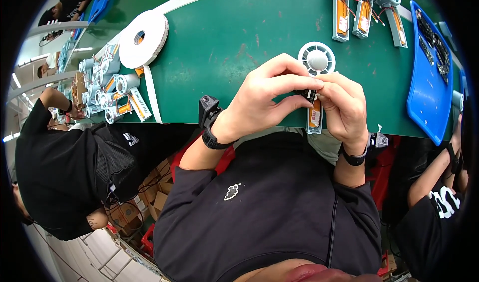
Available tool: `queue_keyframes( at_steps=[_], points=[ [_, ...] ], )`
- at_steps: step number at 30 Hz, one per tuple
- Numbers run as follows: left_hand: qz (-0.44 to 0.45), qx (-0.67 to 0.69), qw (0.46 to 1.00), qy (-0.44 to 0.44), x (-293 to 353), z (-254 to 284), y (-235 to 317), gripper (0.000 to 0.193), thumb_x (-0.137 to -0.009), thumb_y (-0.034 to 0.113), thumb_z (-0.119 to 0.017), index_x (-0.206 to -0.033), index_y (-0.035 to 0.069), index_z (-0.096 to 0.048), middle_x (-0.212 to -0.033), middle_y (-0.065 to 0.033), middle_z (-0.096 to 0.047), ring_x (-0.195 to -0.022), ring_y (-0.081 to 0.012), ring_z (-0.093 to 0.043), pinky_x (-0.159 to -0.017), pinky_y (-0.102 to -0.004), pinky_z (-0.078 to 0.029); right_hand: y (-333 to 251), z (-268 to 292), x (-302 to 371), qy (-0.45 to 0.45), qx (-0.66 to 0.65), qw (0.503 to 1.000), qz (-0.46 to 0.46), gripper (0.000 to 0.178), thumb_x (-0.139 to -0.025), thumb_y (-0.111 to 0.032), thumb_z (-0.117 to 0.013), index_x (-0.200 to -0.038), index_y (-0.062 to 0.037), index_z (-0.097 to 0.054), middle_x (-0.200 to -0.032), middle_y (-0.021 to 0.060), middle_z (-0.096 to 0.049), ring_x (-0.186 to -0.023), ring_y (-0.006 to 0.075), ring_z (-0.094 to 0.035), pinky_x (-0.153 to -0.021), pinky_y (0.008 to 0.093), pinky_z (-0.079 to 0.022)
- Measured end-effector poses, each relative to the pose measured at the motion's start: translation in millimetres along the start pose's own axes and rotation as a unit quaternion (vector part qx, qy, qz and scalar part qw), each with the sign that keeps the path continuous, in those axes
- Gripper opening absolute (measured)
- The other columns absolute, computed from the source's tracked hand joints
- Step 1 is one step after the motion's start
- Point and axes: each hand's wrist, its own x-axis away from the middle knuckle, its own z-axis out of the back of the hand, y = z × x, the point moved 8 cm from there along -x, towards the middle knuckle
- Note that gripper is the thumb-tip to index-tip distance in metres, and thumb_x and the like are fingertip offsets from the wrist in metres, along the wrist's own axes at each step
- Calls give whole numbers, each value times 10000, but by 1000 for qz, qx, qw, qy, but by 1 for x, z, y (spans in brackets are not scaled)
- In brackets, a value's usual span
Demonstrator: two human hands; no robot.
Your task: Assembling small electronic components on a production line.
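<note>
Over the table's near edge, my left hand (272, 90) pinches a small black circuit board (311, 95) between thumb and fingers. My right hand (344, 105) is closed against it from the other side, its fingertips meeting the left ones. A small whitish bit shows by the right fingertips, but what they pinch is mostly hidden. Beneath both hands lies a light blue handheld fan (317, 60), its round grille pointing away from me. In its open handle sits an orange battery (314, 116); the handle's middle is covered by my fingers.
A large white tape roll (142, 38) lies left, its strip hanging toward the near edge. Several fan housings (107, 90) are heaped beyond it. Open fans with batteries (342, 15) line the far right. A blue tray (421, 90) holds black circuit boards (441, 57). Co-workers (75, 162) sit on both sides.
</note>
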Motion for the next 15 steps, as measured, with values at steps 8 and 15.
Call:
queue_keyframes(
  at_steps=[8, 15],
  points=[
    [-13, 14, 1000, -3, 2, 1, -2, 439, -718, -82, -825, -1128, 70, -784, -1044, -87, -665, -928, -195, -683, -768, -300, -597, 1, 2, -1, -14, -20, 1000, -15, 109, -834, 32, -701, -943, 25, -697, -927, 158, -724, -725, 284, -689, -633, 342, -537],
    [-4, 15, 998, -55, -2, -2, 0, 444, -703, -91, -831, -1115, 68, -787, -1019, -89, -675, -904, -201, -692, -764, -306, -597, 1, 8, 1, -45, -2, 999, -24, 163, -810, 60, -697, -967, 21, -717, -957, 165, -752, -783, 312, -728, -690, 354, -565]
  ],
)
